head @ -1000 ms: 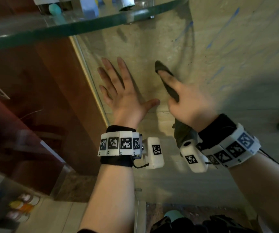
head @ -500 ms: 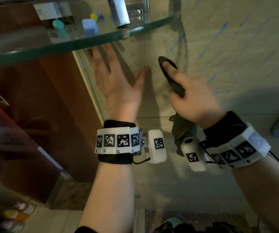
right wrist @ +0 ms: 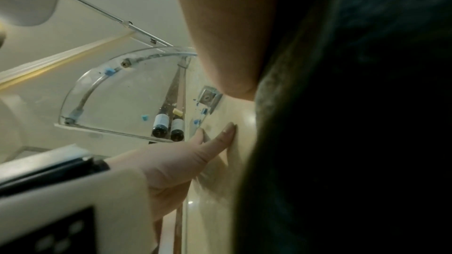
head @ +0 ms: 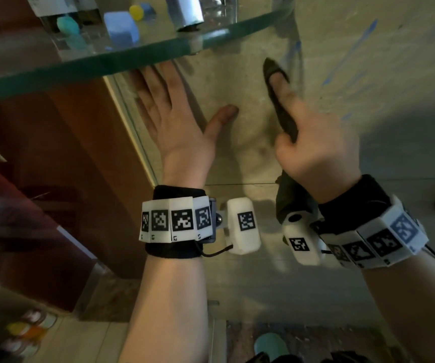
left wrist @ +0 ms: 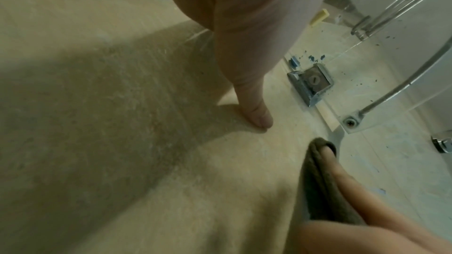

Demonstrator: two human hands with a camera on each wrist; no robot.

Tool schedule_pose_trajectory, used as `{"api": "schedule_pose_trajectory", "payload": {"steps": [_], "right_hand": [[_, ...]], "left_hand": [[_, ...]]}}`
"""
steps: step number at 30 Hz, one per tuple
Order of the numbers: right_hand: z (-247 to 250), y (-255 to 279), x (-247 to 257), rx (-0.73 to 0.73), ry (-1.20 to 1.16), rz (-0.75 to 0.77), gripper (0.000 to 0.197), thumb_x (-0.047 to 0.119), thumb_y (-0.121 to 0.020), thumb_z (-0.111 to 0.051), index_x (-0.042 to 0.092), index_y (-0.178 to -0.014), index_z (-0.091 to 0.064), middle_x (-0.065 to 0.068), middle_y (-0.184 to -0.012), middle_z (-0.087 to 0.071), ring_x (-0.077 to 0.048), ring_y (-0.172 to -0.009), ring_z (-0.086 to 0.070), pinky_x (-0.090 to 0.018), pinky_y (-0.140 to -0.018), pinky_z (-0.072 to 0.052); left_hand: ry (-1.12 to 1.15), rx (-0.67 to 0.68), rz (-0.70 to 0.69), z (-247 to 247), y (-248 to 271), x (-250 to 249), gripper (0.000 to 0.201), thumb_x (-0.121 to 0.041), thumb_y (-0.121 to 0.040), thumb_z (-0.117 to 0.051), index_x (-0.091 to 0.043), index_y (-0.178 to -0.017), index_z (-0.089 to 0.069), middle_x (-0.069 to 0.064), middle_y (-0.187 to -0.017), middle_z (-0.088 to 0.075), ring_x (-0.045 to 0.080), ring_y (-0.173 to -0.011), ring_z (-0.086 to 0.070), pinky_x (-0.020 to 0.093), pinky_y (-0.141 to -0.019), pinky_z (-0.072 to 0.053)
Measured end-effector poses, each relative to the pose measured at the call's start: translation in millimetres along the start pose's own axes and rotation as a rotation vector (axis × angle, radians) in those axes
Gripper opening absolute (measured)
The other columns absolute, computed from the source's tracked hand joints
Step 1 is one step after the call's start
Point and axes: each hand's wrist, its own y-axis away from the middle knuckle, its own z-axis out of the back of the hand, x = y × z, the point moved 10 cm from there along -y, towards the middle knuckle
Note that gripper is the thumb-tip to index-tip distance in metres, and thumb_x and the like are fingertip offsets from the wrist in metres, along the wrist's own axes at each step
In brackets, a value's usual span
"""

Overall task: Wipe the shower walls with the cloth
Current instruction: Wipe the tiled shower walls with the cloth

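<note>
A dark grey-green cloth (head: pixel 279 106) lies against the beige shower wall (head: pixel 368 87), held there by my right hand (head: pixel 313 150). The index finger runs straight along the cloth and the rest of it hangs down under the palm. In the left wrist view the cloth (left wrist: pixel 315 181) wraps the fingertips just below the shelf's corner. It fills the right of the right wrist view as a dark mass (right wrist: pixel 354 123). My left hand (head: pixel 177 127) lies flat on the wall to the left, fingers spread, holding nothing. Its fingertips reach up under the glass shelf (head: pixel 106 64).
The glass corner shelf carries bottles and small blue and yellow items (head: pixel 120 27). A chrome bracket (left wrist: pixel 310 84) fixes it to the wall. Blue streaks (head: pixel 342 64) mark the wall at right. A brown wooden panel (head: pixel 54 166) stands at left. Bottles (head: pixel 25 334) sit on the floor.
My left hand has slid up the wall until its fingertips are under the shelf. My right hand has moved up a little with the cloth.
</note>
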Motion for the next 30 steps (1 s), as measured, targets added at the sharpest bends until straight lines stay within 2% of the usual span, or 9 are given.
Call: {"api": "schedule_pose_trajectory", "payload": {"steps": [4,8,10,13,15,17,20,24,30], "right_hand": [[-2,3,3,-0.032,-0.025,-0.040,0.084,0.018,-0.084,-0.053,0.043,-0.150,-0.008,-0.006,-0.074,-0.049,-0.027,-0.069,-0.048,-0.031,-0.066,-0.034],[-22,4,18,0.055,0.022,0.030,0.087,0.021,-0.084,-0.052,0.051,-0.148,-0.002,-0.013,-0.092,-0.064,-0.036,-0.084,-0.060,-0.031,-0.068,-0.035],[-20,4,18,0.066,0.015,0.052,0.085,0.020,-0.084,-0.053,0.051,-0.148,-0.006,-0.008,-0.082,-0.059,-0.034,-0.082,-0.060,-0.030,-0.066,-0.037],[-1,3,5,-0.047,-0.041,0.036,0.082,0.016,-0.081,-0.055,0.045,-0.148,-0.019,0.000,-0.069,-0.045,-0.030,-0.069,-0.053,-0.029,-0.062,-0.033],[14,4,-5,-0.173,-0.072,0.020,0.079,0.016,-0.078,-0.054,0.038,-0.149,-0.026,-0.002,-0.068,-0.047,-0.026,-0.063,-0.046,-0.029,-0.061,-0.032],[23,7,-9,-0.256,-0.086,0.011,0.079,0.017,-0.075,-0.052,0.032,-0.150,-0.028,-0.006,-0.068,-0.054,-0.029,-0.061,-0.050,-0.031,-0.059,-0.038],[19,11,-12,-0.267,-0.102,-0.027,0.083,0.016,-0.075,-0.053,0.027,-0.152,-0.024,-0.008,-0.066,-0.057,-0.031,-0.058,-0.051,-0.034,-0.057,-0.044],[7,16,-14,-0.254,-0.091,-0.055,0.084,0.012,-0.076,-0.057,0.017,-0.152,-0.022,0.009,-0.054,-0.031,-0.016,-0.046,-0.029,-0.029,-0.054,-0.032],[18,0,-12,-0.167,-0.153,-0.124,0.087,0.016,-0.085,-0.052,0.032,-0.153,-0.001,0.001,-0.070,-0.050,-0.023,-0.065,-0.050,-0.032,-0.066,-0.041]], "left_hand": [[0.005,-0.003,-0.005,0,1,-1,0.112,-0.057,-0.082,-0.065,-0.007,-0.153,0.006,0.020,-0.159,0.015,0.035,-0.146,0.015,0.034,-0.113,0.017],[-0.008,0.000,-0.015,0,0,-2,0.112,-0.057,-0.082,-0.064,-0.006,-0.152,0.007,0.021,-0.158,0.016,0.036,-0.146,0.017,0.034,-0.112,0.018],[-0.019,0.009,-0.011,-1,0,-2,0.113,-0.058,-0.082,-0.064,-0.007,-0.152,0.008,0.020,-0.158,0.016,0.035,-0.146,0.017,0.035,-0.113,0.017],[-0.024,0.010,-0.012,0,0,-1,0.113,-0.060,-0.082,-0.063,-0.006,-0.152,0.008,0.020,-0.159,0.016,0.034,-0.146,0.016,0.035,-0.113,0.017],[-0.024,0.010,-0.013,1,0,-1,0.113,-0.061,-0.082,-0.062,-0.006,-0.152,0.008,0.020,-0.159,0.016,0.034,-0.146,0.016,0.034,-0.113,0.017],[-0.027,0.016,-0.010,1,1,-1,0.113,-0.061,-0.082,-0.062,-0.007,-0.152,0.008,0.020,-0.159,0.016,0.034,-0.146,0.017,0.033,-0.112,0.017],[-0.019,0.030,-0.003,-1,2,-1,0.114,-0.061,-0.082,-0.062,-0.008,-0.152,0.010,0.019,-0.159,0.017,0.033,-0.146,0.017,0.034,-0.113,0.018],[-0.028,0.039,0.007,-1,2,-1,0.114,-0.061,-0.082,-0.062,-0.008,-0.152,0.010,0.019,-0.159,0.017,0.033,-0.146,0.017,0.035,-0.113,0.017],[-0.035,0.041,0.015,-1,3,-2,0.114,-0.061,-0.082,-0.061,-0.008,-0.152,0.011,0.019,-0.159,0.018,0.033,-0.146,0.018,0.032,-0.111,0.019]]}}
